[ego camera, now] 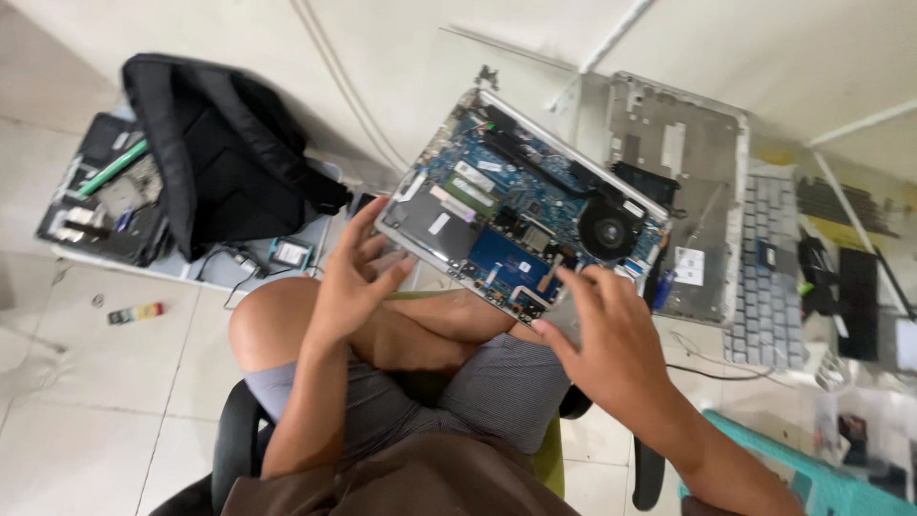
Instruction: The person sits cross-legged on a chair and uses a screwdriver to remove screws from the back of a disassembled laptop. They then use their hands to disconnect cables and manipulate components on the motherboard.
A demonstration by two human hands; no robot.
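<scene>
An opened laptop base point(521, 210) with a blue circuit board, a round black fan and a silver frame rests tilted on my crossed legs. My left hand point(355, 272) holds its left edge, fingers spread along the rim. Over the board's near right corner my right hand point(611, 334) presses its fingertips on the board's edge. I sit on a black chair with a green seat.
A black backpack point(215, 148) lies on another dismantled laptop point(100, 205) at left on the tiled floor. A silver laptop cover point(693, 167) and a grey keyboard point(769, 272) lie at right. A teal plastic stool point(812, 478) stands at lower right.
</scene>
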